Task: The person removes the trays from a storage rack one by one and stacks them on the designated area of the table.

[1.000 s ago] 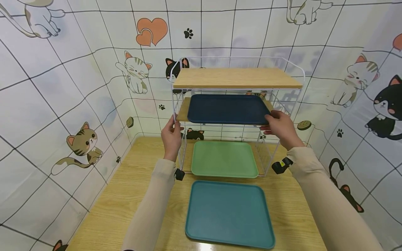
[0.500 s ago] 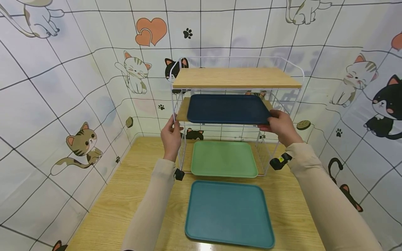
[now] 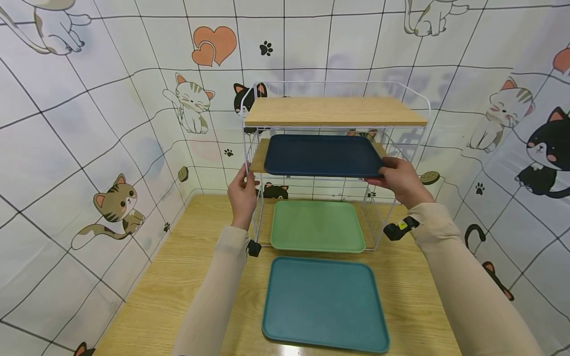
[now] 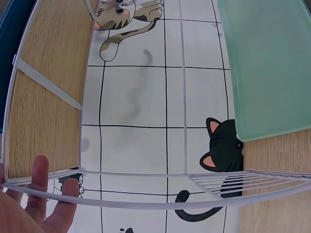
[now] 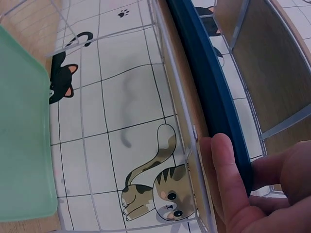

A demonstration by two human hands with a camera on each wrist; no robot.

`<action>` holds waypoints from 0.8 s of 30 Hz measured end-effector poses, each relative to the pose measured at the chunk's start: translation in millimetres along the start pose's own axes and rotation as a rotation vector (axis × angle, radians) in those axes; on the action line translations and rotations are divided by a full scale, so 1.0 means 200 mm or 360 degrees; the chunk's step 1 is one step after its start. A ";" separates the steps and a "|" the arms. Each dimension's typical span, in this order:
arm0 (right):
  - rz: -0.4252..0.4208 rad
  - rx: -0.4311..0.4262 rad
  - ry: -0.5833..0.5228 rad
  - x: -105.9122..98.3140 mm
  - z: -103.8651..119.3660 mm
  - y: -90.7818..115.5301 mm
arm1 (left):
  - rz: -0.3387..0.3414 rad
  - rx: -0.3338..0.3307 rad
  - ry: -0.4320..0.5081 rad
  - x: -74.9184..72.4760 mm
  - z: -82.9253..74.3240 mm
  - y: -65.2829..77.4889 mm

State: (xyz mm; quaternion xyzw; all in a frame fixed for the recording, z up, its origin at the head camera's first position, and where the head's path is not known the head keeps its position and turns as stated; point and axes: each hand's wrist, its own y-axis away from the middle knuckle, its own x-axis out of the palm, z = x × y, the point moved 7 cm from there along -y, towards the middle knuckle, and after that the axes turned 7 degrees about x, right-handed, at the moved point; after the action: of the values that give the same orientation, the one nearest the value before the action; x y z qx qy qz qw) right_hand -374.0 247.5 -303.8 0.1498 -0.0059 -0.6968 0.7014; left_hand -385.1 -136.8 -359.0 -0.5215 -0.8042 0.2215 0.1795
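Cat-printed walls [image 3: 356, 47] back a wooden table [image 3: 151, 301]. On the white rack's [image 3: 336, 111] middle shelf [image 3: 259, 157] lies a navy tray [image 3: 322, 155], its near right corner pinched by the right hand [image 3: 401, 180]; the left hand [image 3: 243, 195] grips the rack's left side. Below lies a green tray [image 3: 318, 226]; nearer, a teal tray [image 3: 326, 304].

The rack [image 3: 336, 127] stood on the far part of the table [image 3: 169, 277], with the wall [image 3: 307, 44] behind it. The first tray [image 3: 322, 155] lay on the middle shelf [image 3: 258, 155], below the top shelf [image 3: 336, 111]. Under that, the second tray [image 3: 318, 226] lay on the bottom shelf [image 3: 267, 222]. The third tray [image 3: 327, 304] lay on the table, nearer than the rack. The left hand [image 3: 243, 198] was at the rack's left side, the right hand [image 3: 403, 180] at the first tray's near right corner.
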 end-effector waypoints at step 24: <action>0.0034 0.0033 -0.0410 -0.01 -0.03 0.06 | 0.0011 0.0038 -0.0023 -0.01 0.02 -0.01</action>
State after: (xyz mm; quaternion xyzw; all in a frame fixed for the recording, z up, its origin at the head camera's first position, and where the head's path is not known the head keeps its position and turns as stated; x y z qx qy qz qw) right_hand -360.8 250.7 -306.8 0.0662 -0.1047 -0.7027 0.7006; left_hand -387.1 -139.1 -361.6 -0.5205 -0.8009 0.2356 0.1792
